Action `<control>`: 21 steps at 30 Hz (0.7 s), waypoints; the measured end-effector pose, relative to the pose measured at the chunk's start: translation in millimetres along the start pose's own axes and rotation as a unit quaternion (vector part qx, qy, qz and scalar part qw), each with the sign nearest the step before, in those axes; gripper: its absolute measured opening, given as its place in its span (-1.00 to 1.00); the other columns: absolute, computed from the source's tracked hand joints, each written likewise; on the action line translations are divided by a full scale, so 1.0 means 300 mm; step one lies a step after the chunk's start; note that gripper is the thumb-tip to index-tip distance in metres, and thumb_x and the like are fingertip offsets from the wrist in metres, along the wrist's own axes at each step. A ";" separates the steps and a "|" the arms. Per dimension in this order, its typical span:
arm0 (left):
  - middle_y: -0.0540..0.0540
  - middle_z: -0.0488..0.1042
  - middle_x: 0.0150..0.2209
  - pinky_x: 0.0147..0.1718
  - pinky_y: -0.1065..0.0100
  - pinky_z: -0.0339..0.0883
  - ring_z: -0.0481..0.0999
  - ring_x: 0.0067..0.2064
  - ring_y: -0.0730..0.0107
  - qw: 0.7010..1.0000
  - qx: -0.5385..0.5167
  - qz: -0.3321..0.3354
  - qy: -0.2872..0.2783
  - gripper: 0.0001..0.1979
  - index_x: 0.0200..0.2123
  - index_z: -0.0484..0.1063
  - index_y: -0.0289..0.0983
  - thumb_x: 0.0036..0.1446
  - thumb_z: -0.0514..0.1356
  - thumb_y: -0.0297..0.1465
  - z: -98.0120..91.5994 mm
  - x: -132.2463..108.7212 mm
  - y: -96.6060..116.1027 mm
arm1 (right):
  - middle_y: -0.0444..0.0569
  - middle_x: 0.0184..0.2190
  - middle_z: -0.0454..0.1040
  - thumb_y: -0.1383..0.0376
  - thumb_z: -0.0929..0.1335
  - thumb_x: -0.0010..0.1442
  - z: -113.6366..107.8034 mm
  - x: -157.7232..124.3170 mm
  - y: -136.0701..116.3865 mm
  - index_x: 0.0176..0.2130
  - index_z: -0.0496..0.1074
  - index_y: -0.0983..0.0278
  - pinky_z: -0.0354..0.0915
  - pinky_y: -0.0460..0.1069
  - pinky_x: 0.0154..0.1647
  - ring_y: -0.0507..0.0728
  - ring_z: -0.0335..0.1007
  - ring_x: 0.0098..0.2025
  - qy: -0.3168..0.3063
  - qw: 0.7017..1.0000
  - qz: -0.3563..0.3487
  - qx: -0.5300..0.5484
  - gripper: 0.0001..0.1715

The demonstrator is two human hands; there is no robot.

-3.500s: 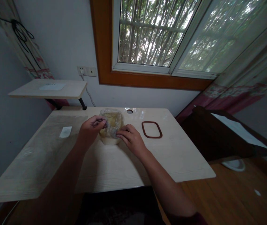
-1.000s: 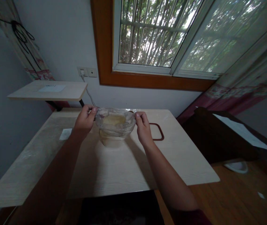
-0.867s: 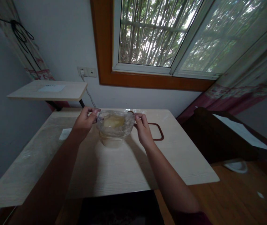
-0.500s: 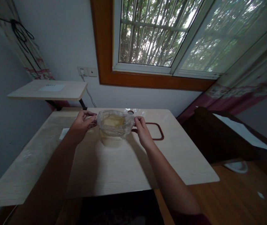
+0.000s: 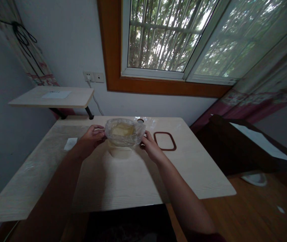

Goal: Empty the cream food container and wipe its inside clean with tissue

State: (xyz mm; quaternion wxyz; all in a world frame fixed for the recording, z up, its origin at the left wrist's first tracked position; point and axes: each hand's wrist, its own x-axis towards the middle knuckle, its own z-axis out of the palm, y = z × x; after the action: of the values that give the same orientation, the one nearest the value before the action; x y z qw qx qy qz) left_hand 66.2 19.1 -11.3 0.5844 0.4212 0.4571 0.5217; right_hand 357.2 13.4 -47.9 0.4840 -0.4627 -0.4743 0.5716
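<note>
A pale container (image 5: 119, 152) stands on the light wooden table (image 5: 123, 178), with a clear plastic bag (image 5: 124, 131) spread over its mouth and something yellowish inside. My left hand (image 5: 91, 138) pinches the bag's left edge, fingers closed on the film. My right hand (image 5: 150, 147) grips the bag's right edge, slightly lower than the rim. A brown rounded-rectangle ring (image 5: 164, 140) lies flat on the table just right of my right hand.
A small white paper (image 5: 70, 143) lies on the table's left. A raised shelf (image 5: 51, 96) stands at the back left, wall sockets (image 5: 93, 77) behind it. A dark wooden piece of furniture (image 5: 236, 148) stands right of the table, under the window.
The bag, bunched over the container at first, was stretched wide between both hands. Now both hands have come lower and closer, drawing the film down round the rim.
</note>
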 end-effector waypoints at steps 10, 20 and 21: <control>-0.05 0.51 -0.24 -0.26 0.38 0.42 0.55 -0.26 0.42 0.999 -0.003 0.032 -0.003 -0.53 -0.13 0.35 -0.23 -0.11 0.43 -0.32 0.037 0.007 0.023 | -0.24 -0.39 0.44 0.24 0.54 -0.04 0.023 0.002 -0.024 0.03 0.33 0.13 0.16 -0.07 -0.41 0.00 0.26 -0.45 0.000 0.987 -0.007 0.163 -0.35; 0.06 0.43 -0.37 -0.47 0.49 0.35 0.45 -0.46 0.57 0.997 -0.034 0.059 0.047 -0.61 -0.13 0.35 -0.22 -0.03 0.39 -0.43 -0.011 0.027 0.040 | -0.29 -0.44 0.33 0.23 0.46 0.04 -0.009 -0.006 -0.083 0.01 0.30 0.09 0.28 0.00 -0.31 0.03 0.32 -0.42 0.099 0.977 -0.099 0.158 -0.46; 0.07 0.42 -0.39 -0.49 0.50 0.33 0.43 -0.48 0.58 0.996 -0.032 0.064 0.054 -0.62 -0.14 0.35 -0.23 -0.03 0.38 -0.44 -0.009 0.027 0.043 | -0.29 -0.44 0.33 0.24 0.45 0.05 -0.012 -0.004 -0.082 0.02 0.29 0.09 0.27 0.00 -0.31 0.04 0.32 -0.42 0.101 0.978 -0.110 0.147 -0.47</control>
State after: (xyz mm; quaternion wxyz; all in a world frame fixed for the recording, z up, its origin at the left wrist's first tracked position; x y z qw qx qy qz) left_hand 61.1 28.6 0.0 0.5377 0.4020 0.4430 0.5941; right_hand 363.6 14.4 -23.9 0.6519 -0.3870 -0.3820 0.5286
